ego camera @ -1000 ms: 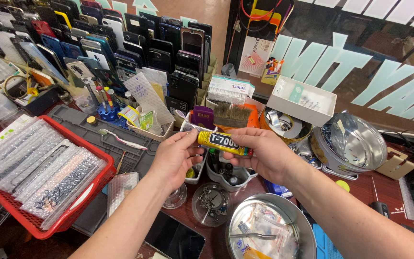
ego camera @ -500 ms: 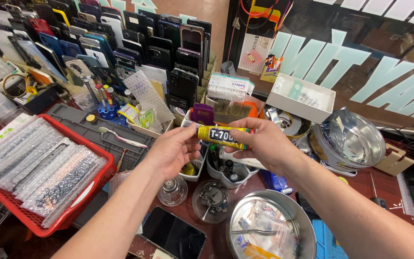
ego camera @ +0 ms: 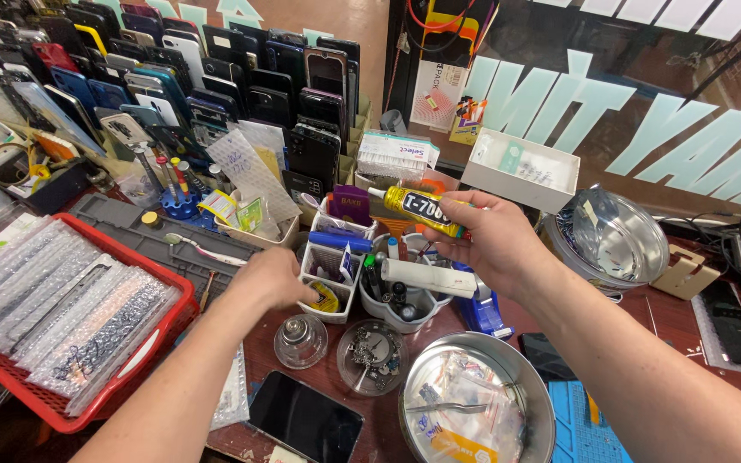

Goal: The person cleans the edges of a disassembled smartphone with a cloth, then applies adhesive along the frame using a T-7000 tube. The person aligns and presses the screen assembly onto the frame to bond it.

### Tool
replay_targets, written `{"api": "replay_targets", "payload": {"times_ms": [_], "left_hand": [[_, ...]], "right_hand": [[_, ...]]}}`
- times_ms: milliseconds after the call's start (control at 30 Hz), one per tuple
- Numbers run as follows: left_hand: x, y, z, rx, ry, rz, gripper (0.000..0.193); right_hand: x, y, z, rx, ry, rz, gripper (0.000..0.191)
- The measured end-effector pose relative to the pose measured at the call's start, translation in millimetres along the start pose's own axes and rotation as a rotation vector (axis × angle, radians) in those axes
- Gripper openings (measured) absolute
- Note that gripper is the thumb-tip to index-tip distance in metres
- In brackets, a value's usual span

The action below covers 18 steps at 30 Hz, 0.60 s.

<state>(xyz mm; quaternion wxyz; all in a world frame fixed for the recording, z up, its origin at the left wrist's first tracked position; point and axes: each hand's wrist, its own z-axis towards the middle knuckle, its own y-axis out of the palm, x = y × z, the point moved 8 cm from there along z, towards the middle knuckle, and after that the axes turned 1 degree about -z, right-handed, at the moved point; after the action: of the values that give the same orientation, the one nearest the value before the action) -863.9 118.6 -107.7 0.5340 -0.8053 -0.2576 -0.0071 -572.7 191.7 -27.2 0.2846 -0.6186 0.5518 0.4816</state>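
Right hand (ego camera: 495, 244) raised above the cluttered surface (ego camera: 636, 330), fingers pinched around the rear of a yellow glue tube (ego camera: 418, 207), held nearly level with its thin nozzle aimed left and slightly up, over the small pots. Left hand (ego camera: 274, 276) lowered with fingers curled down at the rim of a white square container (ego camera: 334, 261); whether pinching anything there, cannot tell. Just below the fingertips, a yellow tape roll (ego camera: 326, 299) inside that container. To the right, touching it, a round white cup (ego camera: 398, 304) stuffed with tools, with a white cylinder (ego camera: 429, 278) lying across its top. Nearer the camera, a small clear glass jar (ego camera: 300, 339) and a round dish of tiny metal parts (ego camera: 370, 354), side by side. Further right and nearer, a large steel bowl (ego camera: 473, 407) with tweezers and packets inside. Dark phone (ego camera: 305, 419) flat, screen up, near the bottom edge. At far left, a red tray (ego camera: 169, 321) packed with bubble-wrapped pieces. Behind, rows of phones (ego camera: 173, 69) standing tilted on a rack. Blue stand of screwdrivers (ego camera: 175, 200) near the rack's foot. At right, a second steel bowl (ego camera: 623, 236) holding plastic bags, and an open white box (ego camera: 521, 167) behind the raised hand.
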Motion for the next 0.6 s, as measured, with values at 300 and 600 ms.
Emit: {"api": "replay_targets", "payload": {"times_ms": [300, 600], "left_hand": [[0, 18, -21, -0.054, 0.188, 0.026, 0.036], [24, -27, -21, 0.242, 0.233, -0.347, 0.045]], "right_hand": [[18, -17, 3, 0.075, 0.032, 0.027, 0.020], [11, -7, -4, 0.004, 0.029, 0.016, 0.027]]}}
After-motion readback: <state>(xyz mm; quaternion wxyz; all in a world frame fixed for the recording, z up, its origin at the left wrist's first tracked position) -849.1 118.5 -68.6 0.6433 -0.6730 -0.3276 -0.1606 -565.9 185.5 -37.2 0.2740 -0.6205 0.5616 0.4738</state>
